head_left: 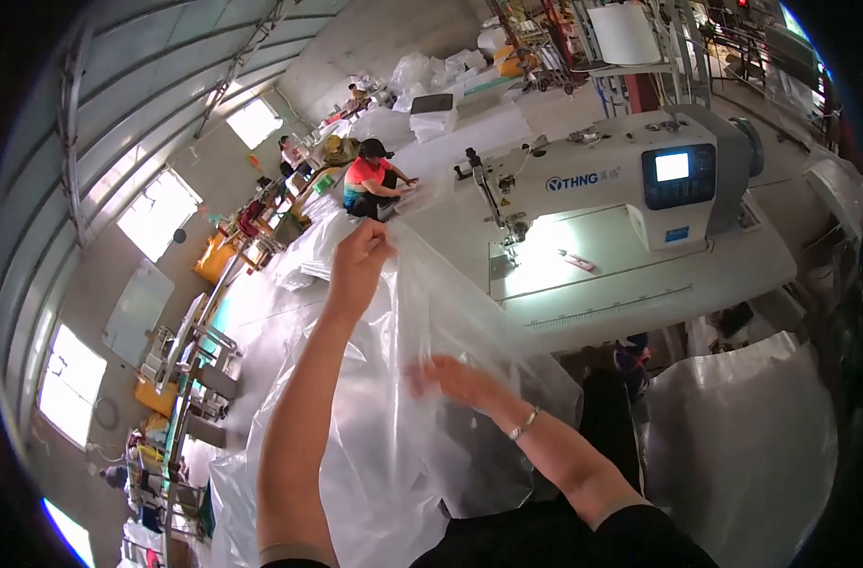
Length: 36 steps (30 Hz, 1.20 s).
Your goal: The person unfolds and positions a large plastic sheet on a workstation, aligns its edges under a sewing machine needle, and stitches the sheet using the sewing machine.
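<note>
A large translucent plastic sheet [355,369] hangs in front of me and spreads down over my lap. My left hand [363,248] is raised and closed, pinching the sheet's upper edge. Lower down, my right hand [455,381], with a bracelet at the wrist, is against or just in front of the sheet. Motion smears its fingertips, so whether it grips the plastic cannot be made out. To the right of the sheet stands a white sewing machine [583,189] with its lamp and display lit. A small pinkish-white tool [577,261] lies on the machine bed.
More plastic sheeting [739,445] hangs at the lower right, beside the machine table [640,293]. A co-worker in a red top [370,180] crouches on the floor ahead, near stacked plastic [433,118]. A white thread cone [624,35] stands behind the machine. Workbenches [190,379] line the left wall.
</note>
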{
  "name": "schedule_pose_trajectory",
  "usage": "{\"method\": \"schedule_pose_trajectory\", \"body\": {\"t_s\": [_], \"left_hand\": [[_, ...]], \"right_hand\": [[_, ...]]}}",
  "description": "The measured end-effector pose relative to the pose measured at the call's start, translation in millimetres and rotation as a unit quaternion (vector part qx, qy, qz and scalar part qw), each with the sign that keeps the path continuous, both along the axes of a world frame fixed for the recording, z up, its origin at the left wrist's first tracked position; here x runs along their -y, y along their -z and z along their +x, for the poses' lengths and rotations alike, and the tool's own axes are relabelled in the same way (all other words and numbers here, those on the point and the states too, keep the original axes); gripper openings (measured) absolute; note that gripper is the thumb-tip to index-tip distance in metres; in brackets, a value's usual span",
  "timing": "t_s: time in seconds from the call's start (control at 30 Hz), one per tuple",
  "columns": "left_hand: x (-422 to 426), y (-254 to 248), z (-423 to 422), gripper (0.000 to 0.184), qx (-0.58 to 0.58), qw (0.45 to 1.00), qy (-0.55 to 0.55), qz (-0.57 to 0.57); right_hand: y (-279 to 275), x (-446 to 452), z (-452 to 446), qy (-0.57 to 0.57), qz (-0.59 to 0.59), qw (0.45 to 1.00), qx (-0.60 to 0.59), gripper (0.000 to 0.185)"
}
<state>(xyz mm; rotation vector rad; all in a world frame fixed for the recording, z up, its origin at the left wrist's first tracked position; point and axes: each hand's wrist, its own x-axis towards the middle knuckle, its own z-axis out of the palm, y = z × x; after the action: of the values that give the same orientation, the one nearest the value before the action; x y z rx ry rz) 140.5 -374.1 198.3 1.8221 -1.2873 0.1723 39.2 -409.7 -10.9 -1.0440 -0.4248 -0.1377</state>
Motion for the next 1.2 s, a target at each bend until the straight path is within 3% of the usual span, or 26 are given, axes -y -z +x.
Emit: {"method": "schedule_pose_trajectory", "body": {"t_s": [0.03, 0.1, 0.23, 0.3, 0.33, 0.37, 0.4, 0.43, 0.5, 0.53, 0.6, 0.63, 0.7, 0.87, 0.93, 0.97, 1.0, 1.03, 1.07, 1.1, 1.17, 1.2], "left_hand": [[-1.7, -7.7, -3.9, 0.005, -0.019, 0.999, -0.026, 0.001], [-8.6, -8.6, 22.4, 0.003, -0.007, 0.999, -0.049, -0.016], [-19.4, 2.0, 52.9, 0.003, -0.059, 0.995, -0.026, -0.072], [-21.0, 7.2, 47.2, 0.003, -0.054, 0.995, -0.028, -0.079], [-20.0, 8.7, 44.8, 0.003, -0.043, 0.995, -0.031, -0.085], [-19.1, 10.3, 43.9, 0.004, -0.062, 0.993, -0.009, -0.103], [-19.5, 11.0, 42.6, 0.004, -0.063, 0.993, -0.003, -0.103], [-20.1, 8.0, 37.1, 0.004, -0.053, 0.994, -0.004, -0.100], [-19.8, 1.2, 24.7, 0.004, -0.049, 0.993, -0.008, -0.105], [-18.9, -0.7, 21.4, 0.004, -0.048, 0.993, -0.008, -0.104], [-18.0, -2.8, 18.1, 0.004, -0.039, 0.992, 0.018, -0.118], [-15.5, -2.2, 19.1, 0.004, -0.040, 0.992, 0.016, -0.116], [-4.3, 0.5, 23.7, 0.003, -0.035, 0.993, -0.004, -0.117], [38.6, 15.2, 35.9, 0.003, -0.033, 0.991, 0.009, -0.126], [52.8, 20.1, 36.9, 0.003, -0.067, 0.991, 0.004, -0.120], [65.1, 22.5, 37.2, 0.003, -0.071, 0.990, 0.005, -0.121], [78.7, 23.9, 32.7, 0.002, -0.001, 0.997, 0.051, -0.055], [91.6, 29.7, 26.6, 0.002, 0.067, 0.993, 0.098, 0.012], [105.5, 49.8, 24.4, 0.005, 0.048, 0.987, 0.143, 0.050], [118.8, 77.6, 26.0, 0.008, 0.029, 0.978, 0.186, 0.088], [135.7, 140.5, 42.4, 0.016, 0.141, 0.942, 0.181, 0.247], [141.8, 172.6, 51.1, 0.018, 0.182, 0.927, 0.200, 0.261]], "right_hand": [[13.3, -6.9, -9.9, -0.048, -0.044, 0.997, -0.034, 0.032], [41.1, -19.7, -40.6, -0.085, -0.023, 0.996, -0.010, 0.023], [22.4, 7.8, -137.7, 0.055, 0.077, 0.977, -0.189, 0.011], [-9.5, 40.9, -164.2, 0.246, -0.169, 0.927, -0.229, 0.011], [-9.3, 52.8, -164.2, 0.251, -0.169, 0.925, -0.231, 0.011], [-5.3, 63.3, -160.8, 0.412, -0.320, 0.838, -0.158, 0.009], [-1.4, 72.2, -156.0, 0.546, -0.453, 0.701, -0.078, 0.008], [0.9, 81.6, -149.5, 0.549, -0.453, 0.698, -0.080, 0.008], [8.3, 99.1, -133.1, 0.607, -0.464, 0.644, 0.033, 0.010], [18.3, 107.1, -124.4, 0.608, -0.463, 0.644, 0.033, 0.010], [36.3, 119.1, -112.3, 0.464, -0.437, 0.767, 0.072, 0.011], [33.3, 115.9, -114.6, 0.462, -0.436, 0.769, 0.071, 0.011], [26.6, 105.6, -123.5, 0.334, -0.452, 0.825, -0.060, 0.014], [40.8, 94.7, -123.6, 0.429, -0.355, 0.830, 0.015, 0.017], [30.0, 96.8, -131.7, 0.185, -0.324, 0.910, -0.179, 0.015], [6.2, 79.4, -148.9, 0.054, -0.247, 0.961, -0.111, 0.012], [-17.0, 53.6, -172.3, -0.077, -0.161, 0.983, -0.040, 0.010], [-28.3, 40.3, -188.8, -0.121, -0.071, 0.989, -0.041, 0.010], [-30.3, 30.0, -199.7, -0.164, 0.020, 0.985, -0.042, 0.011], [-13.7, 25.1, -202.2, -0.163, 0.021, 0.985, -0.047, 0.011], [43.9, 24.2, -199.9, -0.158, 0.053, 0.976, -0.141, 0.015], [77.5, 23.4, -199.2, -0.097, -0.052, 0.970, -0.215, 0.017]]}}
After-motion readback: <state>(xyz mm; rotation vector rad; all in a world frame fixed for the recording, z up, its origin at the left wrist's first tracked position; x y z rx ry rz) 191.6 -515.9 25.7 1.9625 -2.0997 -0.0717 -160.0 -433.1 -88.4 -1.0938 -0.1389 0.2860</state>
